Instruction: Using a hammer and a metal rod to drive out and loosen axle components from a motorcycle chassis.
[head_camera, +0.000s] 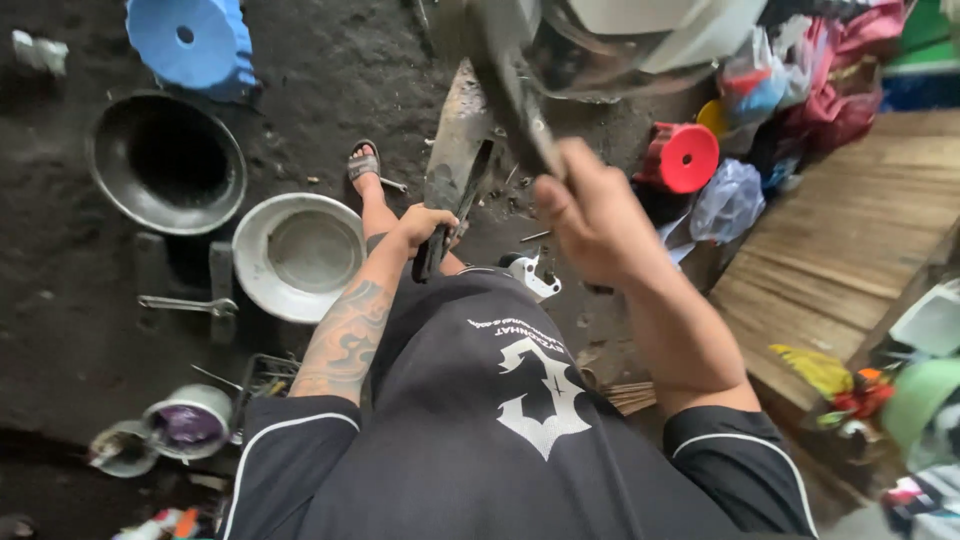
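Observation:
My left hand (424, 226) is closed on the near end of a dark tool handle (432, 255) that runs up toward a long, dirty metal part (455, 150) lying on the ground. My right hand (590, 215) is raised and gripped around a blurred dark bar (510, 85) that slants up toward a white and chrome machine body (620, 40). My foot in a sandal (363, 165) rests on the dark floor beside the metal part.
A black basin (166, 160) and a pale metal bowl (298, 255) sit at left, a wrench (190, 304) beside them. A blue stool (192, 40) stands behind, a red stool (682, 157) and plastic bags (730, 200) at right, next to a wooden platform (850, 240). Cans (188, 420) sit near left.

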